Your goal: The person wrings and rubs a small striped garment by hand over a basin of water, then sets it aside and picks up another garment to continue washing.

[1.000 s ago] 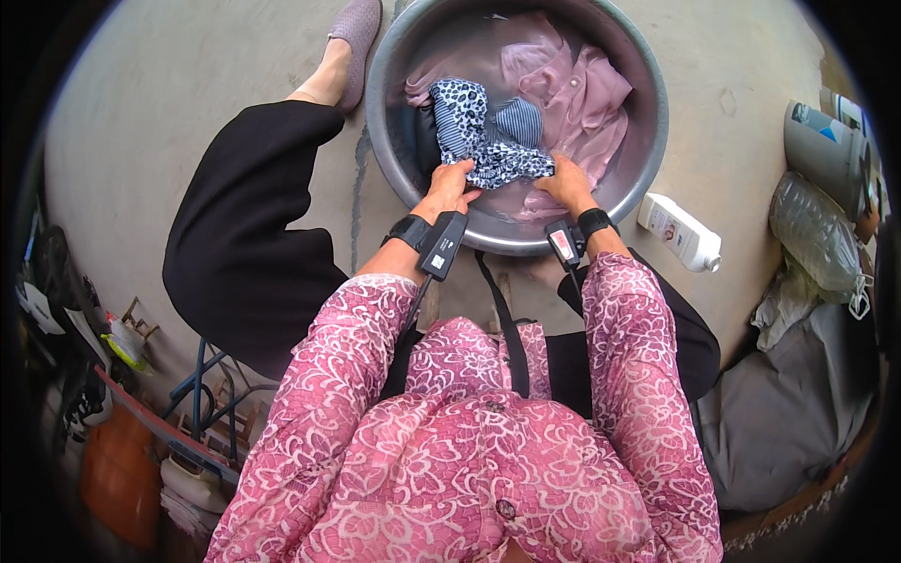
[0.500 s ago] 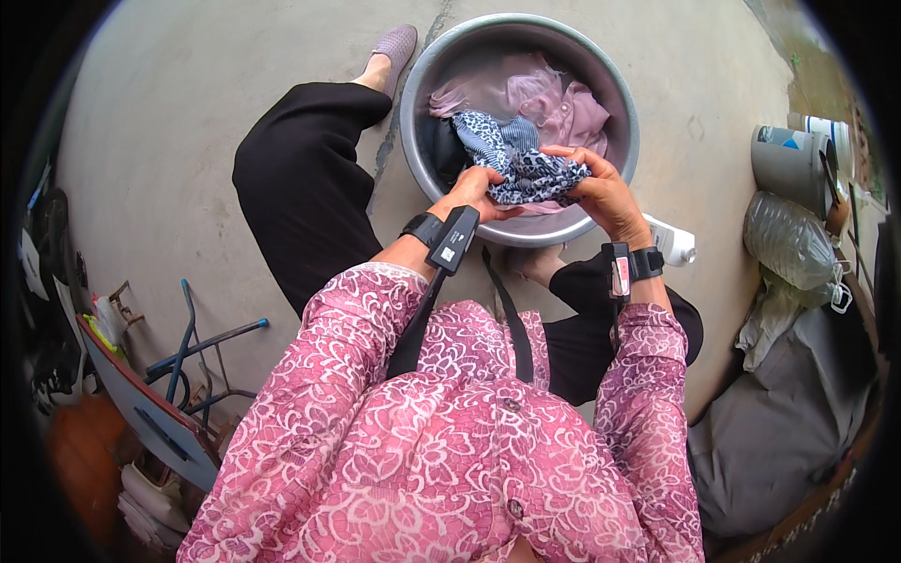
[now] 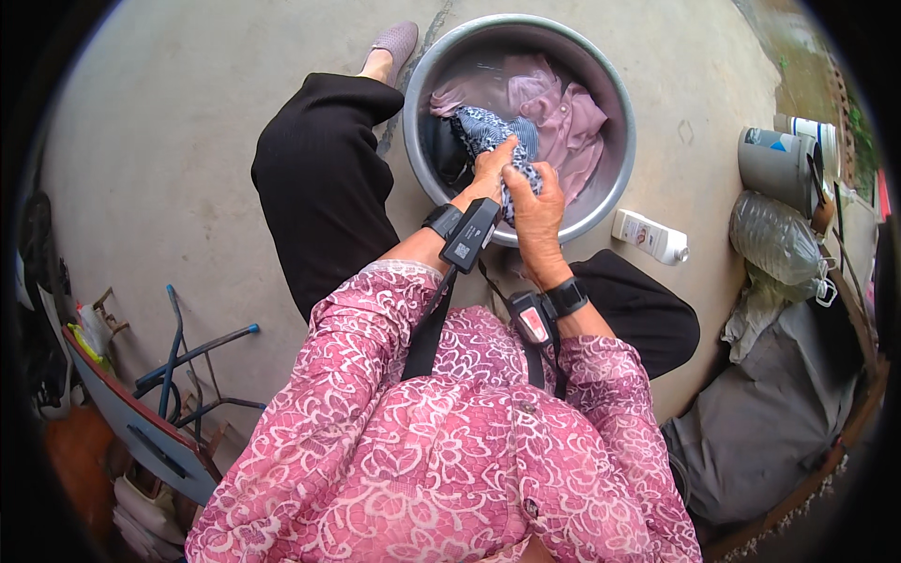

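Holding bunched blue-and-white leopard-print cloth (image 3: 481, 129) in left hand (image 3: 490, 175) and right hand (image 3: 540, 211), both clenched, over the metal basin's (image 3: 413, 117) near side. Apparently squeezing or rubbing; next, probably calls for firm, opposed grips.

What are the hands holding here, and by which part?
The left hand and right hand both grip the blue-and-white patterned cloth by its bunched near end; the exact finger placement is partly hidden.

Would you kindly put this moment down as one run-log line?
left hand: gripping patterned cloth | right hand: gripping same cloth | grey basin: holds pink garment | white bottle: outside basin, right side
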`<action>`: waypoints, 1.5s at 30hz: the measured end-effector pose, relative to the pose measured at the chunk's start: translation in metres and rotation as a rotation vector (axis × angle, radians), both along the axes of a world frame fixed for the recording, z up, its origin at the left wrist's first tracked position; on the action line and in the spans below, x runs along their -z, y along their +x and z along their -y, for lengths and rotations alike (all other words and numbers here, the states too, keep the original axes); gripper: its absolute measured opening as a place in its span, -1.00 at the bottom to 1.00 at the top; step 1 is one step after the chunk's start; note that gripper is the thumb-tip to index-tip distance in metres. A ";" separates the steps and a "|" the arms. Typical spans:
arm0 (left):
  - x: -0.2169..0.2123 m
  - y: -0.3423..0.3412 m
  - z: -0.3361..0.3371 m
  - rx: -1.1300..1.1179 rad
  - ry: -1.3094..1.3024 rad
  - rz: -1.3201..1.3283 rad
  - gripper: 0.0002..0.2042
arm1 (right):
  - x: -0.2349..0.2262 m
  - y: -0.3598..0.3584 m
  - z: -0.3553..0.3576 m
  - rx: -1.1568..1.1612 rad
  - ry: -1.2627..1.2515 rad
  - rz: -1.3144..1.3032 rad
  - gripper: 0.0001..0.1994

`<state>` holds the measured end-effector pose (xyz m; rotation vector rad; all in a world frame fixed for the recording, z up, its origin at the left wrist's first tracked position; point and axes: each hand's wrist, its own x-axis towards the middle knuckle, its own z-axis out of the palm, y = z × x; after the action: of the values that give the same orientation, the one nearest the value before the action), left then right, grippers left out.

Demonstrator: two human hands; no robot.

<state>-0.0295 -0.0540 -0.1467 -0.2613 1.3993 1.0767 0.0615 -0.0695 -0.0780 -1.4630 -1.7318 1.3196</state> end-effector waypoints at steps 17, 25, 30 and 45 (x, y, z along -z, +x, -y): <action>-0.034 0.022 -0.002 -0.284 0.158 0.226 -0.56 | 0.017 -0.006 -0.043 0.116 0.059 0.102 -0.74; -0.014 -0.003 0.012 -0.135 0.190 0.143 -0.61 | -0.011 -0.015 -0.013 -0.011 0.197 0.152 -0.73; -0.002 0.000 0.016 0.091 0.245 -0.023 -0.66 | 0.009 -0.025 -0.008 0.061 0.293 0.214 -0.76; -0.034 0.005 0.009 -0.048 0.009 0.217 -0.62 | 0.025 -0.013 -0.033 0.112 0.283 0.319 -0.78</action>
<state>-0.0248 -0.0635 -0.1125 -0.3952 1.1992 1.0603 0.0485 -0.0366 -0.1030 -1.6390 -1.9080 0.7763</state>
